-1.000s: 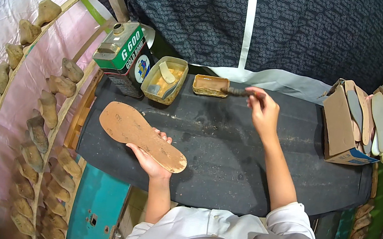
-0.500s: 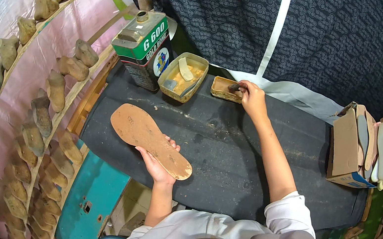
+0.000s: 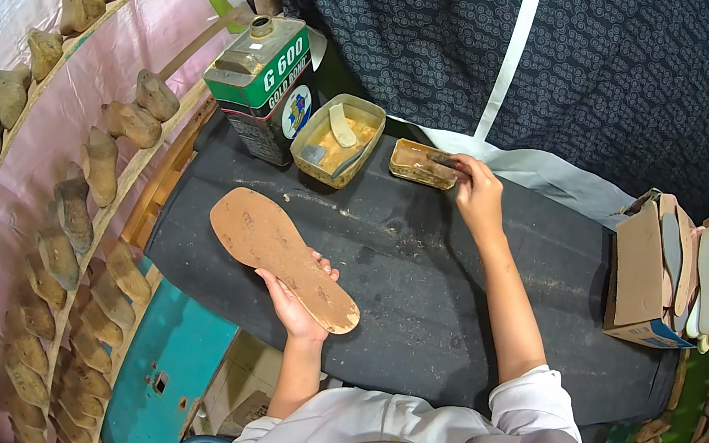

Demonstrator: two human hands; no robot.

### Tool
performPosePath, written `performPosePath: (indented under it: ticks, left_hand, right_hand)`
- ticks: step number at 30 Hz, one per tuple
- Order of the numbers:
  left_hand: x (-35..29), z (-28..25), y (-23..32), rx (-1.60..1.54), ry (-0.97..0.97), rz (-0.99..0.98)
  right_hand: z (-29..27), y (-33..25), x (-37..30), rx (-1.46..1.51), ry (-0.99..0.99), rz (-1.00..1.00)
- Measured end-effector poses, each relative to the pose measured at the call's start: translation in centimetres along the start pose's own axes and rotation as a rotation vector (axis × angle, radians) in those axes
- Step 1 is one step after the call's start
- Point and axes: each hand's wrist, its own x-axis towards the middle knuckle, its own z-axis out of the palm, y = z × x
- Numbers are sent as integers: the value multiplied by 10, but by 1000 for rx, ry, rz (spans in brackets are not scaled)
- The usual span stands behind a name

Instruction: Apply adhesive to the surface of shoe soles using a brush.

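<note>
A tan shoe sole (image 3: 271, 247) with dark smudges lies across my left hand (image 3: 294, 310), tilted over the near side of the table. My thumb is at one edge and my fingertips curl round the other. Farther off, my right hand (image 3: 477, 195) pinches a short dark brush (image 3: 446, 159), its tip partly hidden, over a small rectangular tray (image 3: 407, 173) of brownish, glue-like stuff. To the tray's left stands a larger translucent tub (image 3: 314, 171), crusted yellow inside, with a pale scraper-like piece (image 3: 342, 127) in it.
A green and black metal can (image 3: 256, 95) stands left of the tub. At the table's right, a cardboard box (image 3: 642, 276) holds several soles. Racks of wooden shoe lasts (image 3: 73, 214) line the left side. A black cloth (image 3: 422, 260) covers the table.
My right hand has shifted slightly right and down, and the brush now lies flatter over the tray. The sole in my left hand has moved a little to the right.
</note>
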Motion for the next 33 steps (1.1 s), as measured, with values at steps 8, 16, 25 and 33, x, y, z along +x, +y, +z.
performPosePath:
  ticks: [8,16,25,33]
  left_hand:
    - [1,3,-7,26,-39,-72]
    - [0,6,-10,6,-36,-94]
    - [0,8,-8,23,-32,-95]
    - [0,15,-9,32,-33,-130]
  right_hand:
    - [-22,5,0,47,46,34]
    - [-27,3,-12,-2,8,-8]
    - [-24,0,-23,25,50,-13]
    - [-53,-69,-32,121,43,-140]
